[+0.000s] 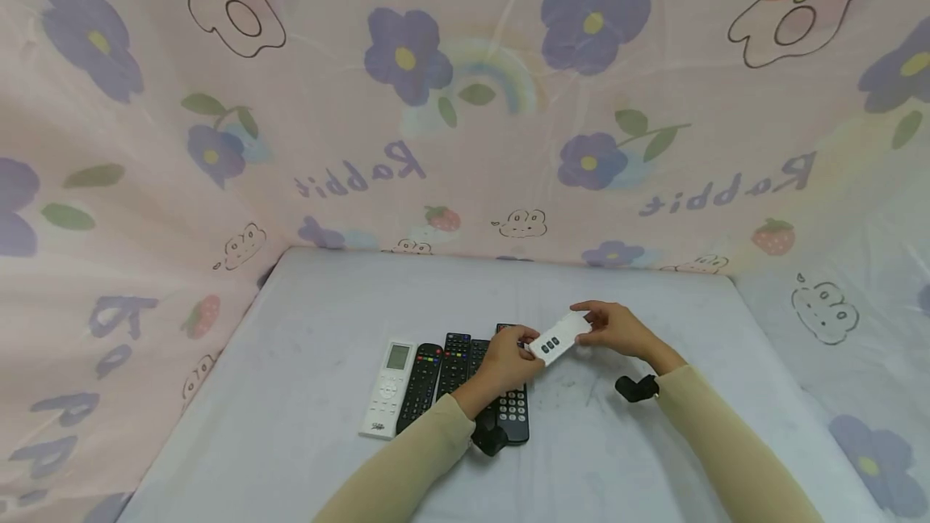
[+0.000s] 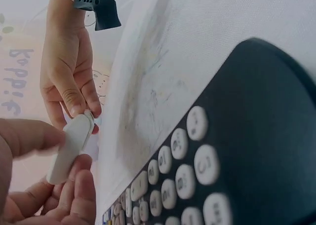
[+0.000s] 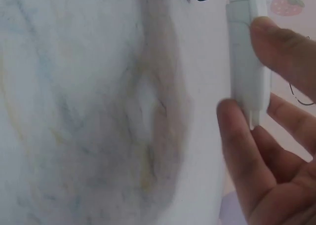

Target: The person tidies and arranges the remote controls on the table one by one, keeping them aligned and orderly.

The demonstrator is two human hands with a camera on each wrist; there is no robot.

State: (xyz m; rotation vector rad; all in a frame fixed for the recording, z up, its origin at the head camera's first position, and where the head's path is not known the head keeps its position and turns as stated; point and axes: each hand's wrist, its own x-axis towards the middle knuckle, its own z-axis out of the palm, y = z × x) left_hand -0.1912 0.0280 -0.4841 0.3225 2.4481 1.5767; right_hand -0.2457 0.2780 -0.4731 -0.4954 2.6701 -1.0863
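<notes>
A small white remote control (image 1: 563,335) with a few dark buttons is held in the air between both hands. My left hand (image 1: 504,361) grips its near left end, fingers on one side and thumb on the other. At the far right end, my right hand (image 1: 617,331) pinches it between thumb and fingers. From the right wrist view, the remote's narrow edge (image 3: 247,62) shows seams in its casing. Below the left hand lies a black remote (image 1: 513,418) with pale round buttons, partly covered by that hand and wrist.
Left of the hands, a white remote with a screen (image 1: 388,391) lies in a row beside several black remotes (image 1: 420,386). They rest on a white-covered table (image 1: 320,361). A printed curtain (image 1: 479,144) surrounds the table's back and sides.
</notes>
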